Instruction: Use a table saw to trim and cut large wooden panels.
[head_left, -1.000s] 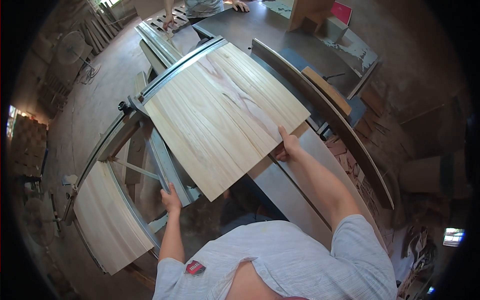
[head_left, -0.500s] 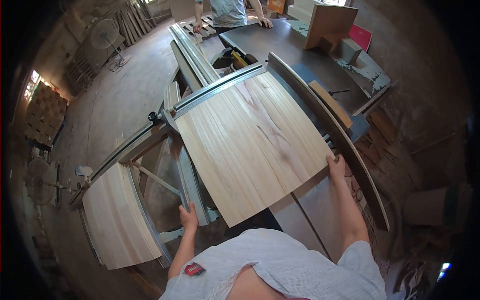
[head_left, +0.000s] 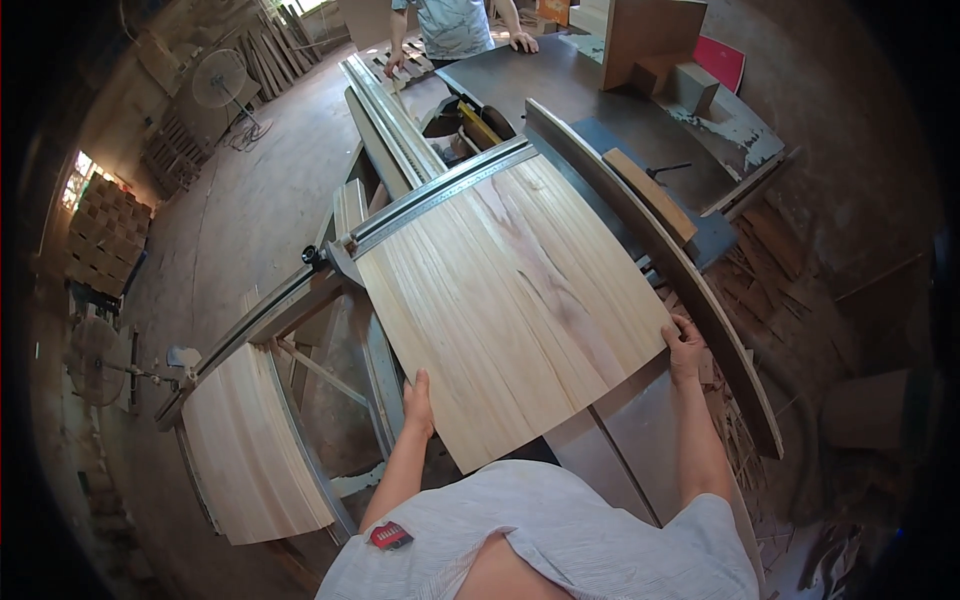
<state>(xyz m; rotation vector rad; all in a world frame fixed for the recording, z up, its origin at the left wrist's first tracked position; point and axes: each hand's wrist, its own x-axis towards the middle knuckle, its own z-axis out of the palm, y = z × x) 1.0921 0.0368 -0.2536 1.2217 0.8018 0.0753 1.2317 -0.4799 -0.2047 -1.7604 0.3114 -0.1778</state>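
- Head view: the wide pale board (head_left: 520,310) lies flat, its far edge along the metal bar (head_left: 440,200), which probably keeps that edge straight.
- Its far left corner sits by the dark stop (head_left: 343,264), perhaps there to fix its sideways place; whether they touch I cannot tell.
- The left hand (head_left: 418,405) is at the board's left edge, thumb up; its fingers are hidden, so whether it pinches I cannot tell.
- The right hand (head_left: 686,352) curls at the near right corner, seemingly pinching it; hands at two edges likely steady so broad a board.
- More boards (head_left: 255,455) lie stacked at left, probably kept within reach.
- Across the dark table (head_left: 500,85), a co-worker's hand (head_left: 523,42) rests on the top.
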